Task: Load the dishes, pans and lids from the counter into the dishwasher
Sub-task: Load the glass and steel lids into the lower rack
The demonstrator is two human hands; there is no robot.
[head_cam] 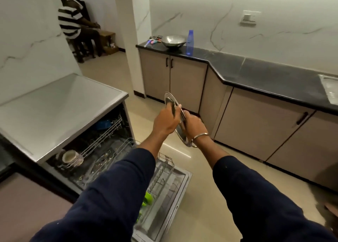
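Far left, a second person (70,20) in a striped top is sitting by the marble-veined wall. The dishwasher (60,112) is standing open under a flat, brushed-steel top; its upper wire rack (102,141) is showing a pale rounded cup (69,156) near the front-left corner. The lower wire rack (161,179) is sitting pulled out over the dropped door, with something bright green (148,198) lying in it.

Both arms, in dark blue sleeves, are reaching forward above the lower rack. The left hand (165,120) is curling its fingers round the upper part of a thin, round, shiny steel lid (169,100), which is being held on edge. The right hand (194,124), wearing a metal bangle (200,135), is gripping the lid's lower part from the other side.

On the glossy black counter (265,73), towards its far left end, a steel wok (173,40) is resting beside a translucent blue bottle (190,42).
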